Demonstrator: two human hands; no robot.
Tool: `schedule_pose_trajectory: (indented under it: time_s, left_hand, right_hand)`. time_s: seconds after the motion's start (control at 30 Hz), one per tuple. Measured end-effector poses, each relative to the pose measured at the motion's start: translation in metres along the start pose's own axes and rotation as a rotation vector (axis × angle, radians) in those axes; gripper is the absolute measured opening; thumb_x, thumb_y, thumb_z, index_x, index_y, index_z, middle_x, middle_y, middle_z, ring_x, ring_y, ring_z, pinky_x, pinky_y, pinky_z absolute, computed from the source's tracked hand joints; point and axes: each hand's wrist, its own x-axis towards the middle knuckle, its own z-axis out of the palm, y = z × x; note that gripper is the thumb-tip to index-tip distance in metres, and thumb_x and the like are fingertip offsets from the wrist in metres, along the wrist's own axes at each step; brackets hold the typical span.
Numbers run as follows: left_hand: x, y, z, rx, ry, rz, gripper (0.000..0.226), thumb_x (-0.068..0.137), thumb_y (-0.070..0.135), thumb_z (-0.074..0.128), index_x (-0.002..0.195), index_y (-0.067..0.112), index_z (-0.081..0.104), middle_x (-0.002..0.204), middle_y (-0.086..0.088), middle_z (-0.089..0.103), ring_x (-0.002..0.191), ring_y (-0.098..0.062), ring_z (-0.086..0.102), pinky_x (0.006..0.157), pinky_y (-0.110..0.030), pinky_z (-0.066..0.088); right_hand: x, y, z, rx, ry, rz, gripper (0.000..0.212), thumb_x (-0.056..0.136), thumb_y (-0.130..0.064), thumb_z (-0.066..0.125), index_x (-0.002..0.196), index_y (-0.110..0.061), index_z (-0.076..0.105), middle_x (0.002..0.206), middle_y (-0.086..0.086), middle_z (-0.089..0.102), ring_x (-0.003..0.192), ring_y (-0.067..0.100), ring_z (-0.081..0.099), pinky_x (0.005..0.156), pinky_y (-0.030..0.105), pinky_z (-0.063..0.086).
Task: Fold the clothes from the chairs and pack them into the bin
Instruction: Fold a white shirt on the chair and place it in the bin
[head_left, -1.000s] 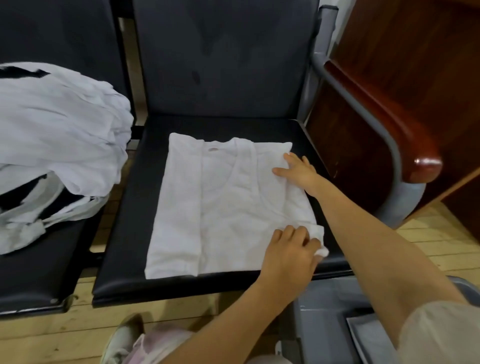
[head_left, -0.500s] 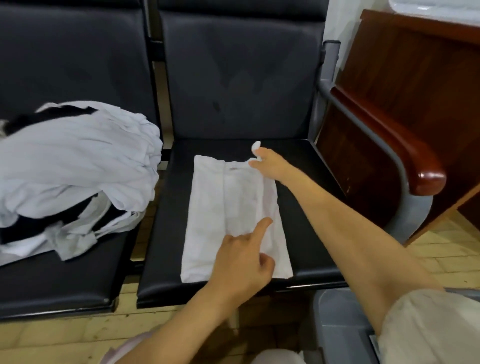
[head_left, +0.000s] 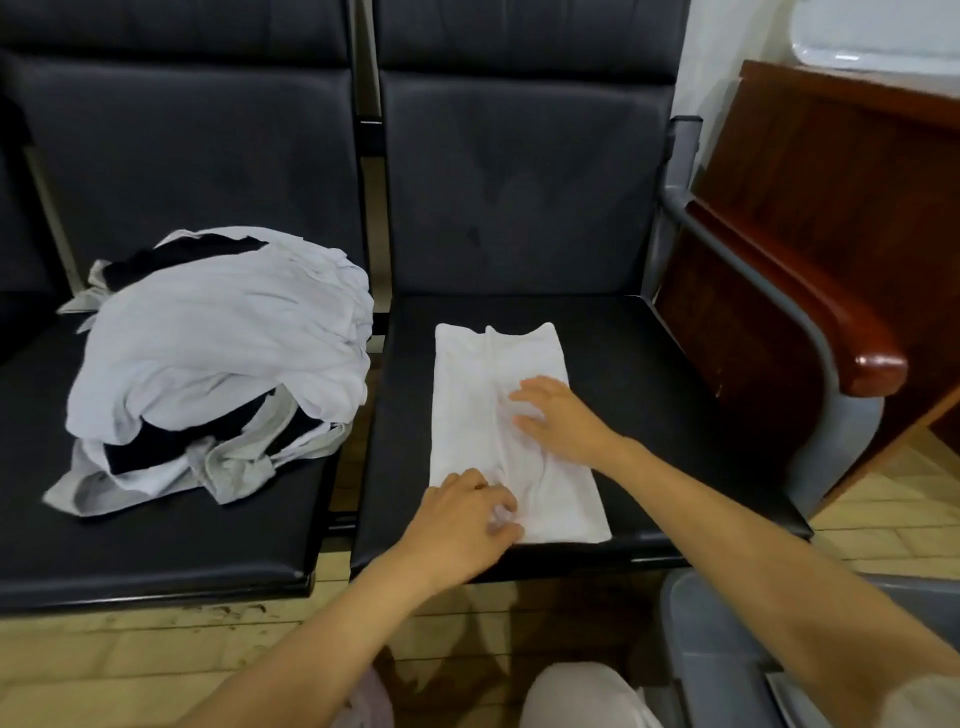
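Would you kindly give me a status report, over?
Left grip on near end of shirt, hold unclear; right grip flat mid-shirt. Shirt folded narrow on right chair. Nothing in the way.

Dark reddish wooden cabinet (head_left: 831, 218) at right, white tray (head_left: 878, 31) on its top, pale plank floor (head_left: 130, 670) below.

Bare left hand (head_left: 462, 519), bare right hand (head_left: 558, 415), uncovered forearms (head_left: 753, 540), pale short right sleeve (head_left: 930, 699), pale pinkish trousers (head_left: 582, 696)

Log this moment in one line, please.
white garment folded lengthwise on chair | left hand pinches near edge | right hand presses middle
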Motion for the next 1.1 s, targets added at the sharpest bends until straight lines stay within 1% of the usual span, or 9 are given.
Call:
schedule_pose_trajectory:
  time_s: [0.1, 0.23, 0.33, 0.4, 0.57, 0.83, 0.9, 1.0, 1.1]
  left_hand:
    - [-0.008, -0.013, -0.003, -0.091, -0.065, 0.029, 0.053, 0.091, 0.044, 0.056, 0.140, 0.033, 0.038, 0.132, 0.007, 0.043, 0.124, -0.013, 0.037, 0.106, -0.034, 0.033]
    - [-0.016, -0.033, -0.007, 0.006, -0.074, 0.073, 0.045, 0.092, 0.033, 0.060, 0.134, 0.027, 0.047, 0.129, 0.007, 0.043, 0.122, -0.011, 0.036, 0.105, -0.026, 0.032]
    - [-0.023, -0.047, -0.009, 0.005, -0.014, 0.091, 0.036, 0.095, 0.020, 0.057, 0.130, 0.021, 0.052, 0.128, 0.004, 0.047, 0.121, -0.012, 0.041, 0.102, -0.019, 0.032]
    - [-0.027, -0.052, -0.010, 0.014, 0.005, 0.113, 0.036, 0.095, 0.017, 0.056, 0.130, 0.019, 0.053, 0.129, 0.003, 0.048, 0.120, -0.012, 0.042, 0.102, -0.017, 0.030]
    - [-0.032, -0.063, -0.007, 0.078, 0.057, 0.151, 0.038, 0.094, 0.023, 0.058, 0.132, 0.017, 0.051, 0.127, 0.002, 0.046, 0.117, -0.012, 0.041, 0.098, -0.018, 0.031]
    - [-0.030, -0.053, -0.005, 0.356, 0.173, 0.130, 0.032, 0.096, 0.009, 0.043, 0.128, 0.011, 0.048, 0.120, -0.007, 0.055, 0.106, -0.021, 0.051, 0.092, -0.029, 0.041]
    - [-0.037, -0.048, -0.009, 0.230, 0.217, 0.118, 0.029, 0.095, 0.014, 0.046, 0.124, 0.012, 0.048, 0.106, -0.006, 0.060, 0.093, -0.020, 0.054, 0.081, -0.029, 0.046]
    - [-0.051, -0.037, -0.021, -0.274, 0.319, 0.050, 0.021, 0.090, 0.016, 0.054, 0.110, 0.016, 0.047, 0.081, 0.000, 0.058, 0.066, -0.013, 0.052, 0.057, -0.022, 0.043]
    - [-0.058, -0.023, -0.034, -0.766, 0.431, 0.071, 0.028, 0.080, 0.018, 0.055, 0.107, 0.021, 0.046, 0.089, 0.000, 0.057, 0.075, -0.014, 0.050, 0.064, -0.024, 0.041]
  right_hand:
    - [-0.061, 0.009, 0.004, -0.050, -0.031, -0.123, 0.045, 0.098, -0.039, 0.047, 0.139, -0.022, 0.049, 0.151, -0.001, 0.037, 0.143, 0.015, 0.024, 0.117, 0.025, 0.013]
    - [-0.115, 0.037, 0.003, -0.135, -0.024, -0.117, 0.065, 0.092, -0.061, 0.020, 0.141, -0.028, 0.045, 0.150, -0.006, 0.038, 0.141, 0.013, 0.029, 0.118, 0.028, 0.020]
    - [-0.133, 0.048, -0.005, -0.266, -0.030, -0.078, 0.043, 0.102, -0.036, 0.034, 0.145, -0.032, 0.037, 0.154, -0.011, 0.031, 0.144, 0.010, 0.023, 0.116, 0.023, 0.013]
    - [-0.137, 0.046, -0.010, -0.330, -0.056, -0.076, 0.044, 0.102, -0.027, 0.041, 0.146, -0.032, 0.036, 0.154, -0.011, 0.031, 0.145, 0.010, 0.020, 0.116, 0.023, 0.012]
    - [-0.146, 0.019, -0.004, -0.196, -0.066, -0.180, 0.050, 0.092, -0.032, 0.059, 0.140, -0.028, 0.047, 0.146, -0.006, 0.044, 0.136, 0.010, 0.037, 0.116, 0.026, 0.026]
    - [-0.144, 0.001, 0.009, -0.156, 0.012, 0.014, 0.035, 0.099, -0.023, 0.050, 0.133, -0.019, 0.054, 0.136, 0.003, 0.055, 0.122, 0.018, 0.053, 0.108, 0.026, 0.038]
    - [-0.149, -0.005, 0.004, -0.108, 0.041, 0.013, 0.030, 0.098, -0.021, 0.051, 0.127, -0.017, 0.058, 0.126, 0.002, 0.060, 0.111, 0.017, 0.059, 0.101, 0.027, 0.045]
    - [-0.161, -0.019, -0.018, 0.105, 0.075, -0.023, 0.017, 0.094, -0.016, 0.056, 0.108, -0.024, 0.061, 0.104, -0.002, 0.063, 0.091, 0.013, 0.061, 0.083, 0.025, 0.051]
    - [-0.167, -0.035, -0.048, 0.234, 0.048, -0.041, 0.014, 0.092, -0.014, 0.056, 0.098, -0.026, 0.059, 0.096, -0.006, 0.061, 0.089, 0.009, 0.059, 0.072, 0.019, 0.044]
